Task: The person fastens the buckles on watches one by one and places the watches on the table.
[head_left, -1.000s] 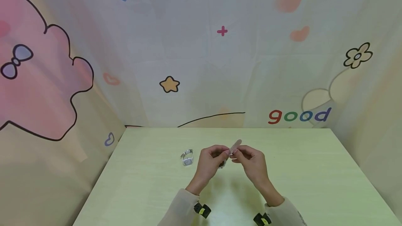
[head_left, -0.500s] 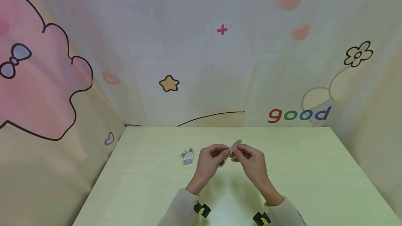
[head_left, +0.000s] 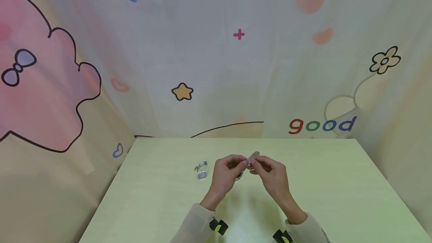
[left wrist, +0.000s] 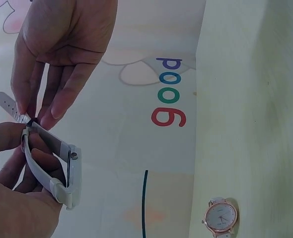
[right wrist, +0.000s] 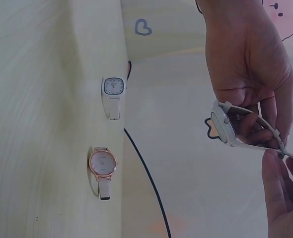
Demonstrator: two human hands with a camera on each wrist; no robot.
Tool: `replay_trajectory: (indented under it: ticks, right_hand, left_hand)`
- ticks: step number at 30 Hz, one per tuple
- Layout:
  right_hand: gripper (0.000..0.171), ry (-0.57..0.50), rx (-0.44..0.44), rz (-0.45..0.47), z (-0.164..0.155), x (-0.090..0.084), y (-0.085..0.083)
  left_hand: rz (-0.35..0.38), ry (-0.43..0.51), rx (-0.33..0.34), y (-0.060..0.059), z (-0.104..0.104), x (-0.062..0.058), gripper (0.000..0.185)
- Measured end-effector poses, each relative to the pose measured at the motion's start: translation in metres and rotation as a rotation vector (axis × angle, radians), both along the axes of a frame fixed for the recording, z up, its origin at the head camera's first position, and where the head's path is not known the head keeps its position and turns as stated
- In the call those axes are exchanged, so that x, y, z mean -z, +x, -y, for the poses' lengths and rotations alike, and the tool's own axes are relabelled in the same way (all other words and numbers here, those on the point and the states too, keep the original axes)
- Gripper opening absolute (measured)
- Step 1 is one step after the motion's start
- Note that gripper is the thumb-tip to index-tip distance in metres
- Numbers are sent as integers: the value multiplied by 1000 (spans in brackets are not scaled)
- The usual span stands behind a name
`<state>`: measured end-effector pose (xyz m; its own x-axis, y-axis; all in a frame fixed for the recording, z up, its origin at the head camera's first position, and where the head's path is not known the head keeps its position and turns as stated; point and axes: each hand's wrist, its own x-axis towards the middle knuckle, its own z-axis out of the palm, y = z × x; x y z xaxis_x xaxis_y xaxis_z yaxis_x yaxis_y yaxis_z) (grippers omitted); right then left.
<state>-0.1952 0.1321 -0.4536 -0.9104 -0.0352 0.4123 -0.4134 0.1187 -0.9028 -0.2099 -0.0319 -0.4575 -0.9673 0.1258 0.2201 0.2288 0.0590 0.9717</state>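
Both hands meet at a white-strapped wristwatch (left wrist: 73, 176) held off the table, its strap bent into a loop. My left hand (head_left: 225, 175) has its fingers inside the loop and pinches the strap near the buckle, as the left wrist view shows. My right hand (head_left: 272, 175) pinches the strap beside it, with thumb and fingers close to the left fingertips. The strap's free end (head_left: 253, 156) sticks out past the fingers. The watch case (right wrist: 222, 125) hangs on the left-hand side of the loop. Fingertips partly hide the buckle.
A white watch with a squarish face (head_left: 201, 171) lies on the pale table (head_left: 162, 205), left of the hands. A rose-gold-rimmed watch (right wrist: 103, 162) also lies there, seen in both wrist views. A printed curtain (head_left: 216, 63) hangs behind the table.
The hands and the held watch keep nearly the same pose. Only a slight shift of the head view shows.
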Motion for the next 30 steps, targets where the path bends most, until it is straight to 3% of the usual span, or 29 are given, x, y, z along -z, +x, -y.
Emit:
replay_trajectory:
  ticks: [8, 30]
  right_hand:
    - [20, 38, 1, -16, -1, 1, 1]
    - [19, 55, -20, 27, -1, 4, 2]
  left_hand:
    - [-28, -3, 10, 1, 1, -1, 15]
    - [35, 49, 38, -1, 4, 2, 16]
